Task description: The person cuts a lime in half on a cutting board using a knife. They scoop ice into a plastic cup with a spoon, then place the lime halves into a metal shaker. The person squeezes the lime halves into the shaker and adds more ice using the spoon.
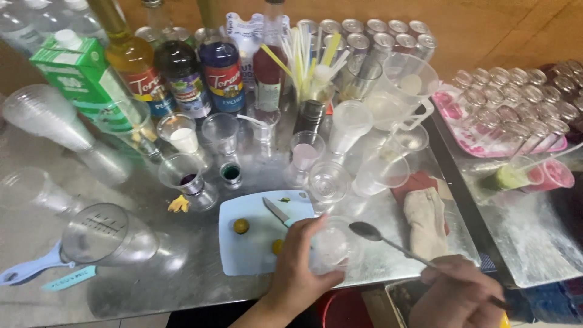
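My left hand [299, 270] grips a clear plastic cup [333, 246] at the near edge of a steel counter [182, 267]; something pale lies in the cup's bottom. My right hand [458, 294] holds a long metal spoon [388, 243] by its handle, the bowl hovering just right of the cup's rim. Under the cup lies a pale blue cutting board [252, 255] with a small knife [278, 212] and small round yellow-green fruits [241, 226] on it.
Syrup bottles [221, 73], a green carton [82, 76], straws [313, 58], cans [376, 33], a jug [404, 88] and several clear cups crowd the back. A folded cloth [425, 222] lies right of the board. A pink tray of glasses [516, 103] sits far right.
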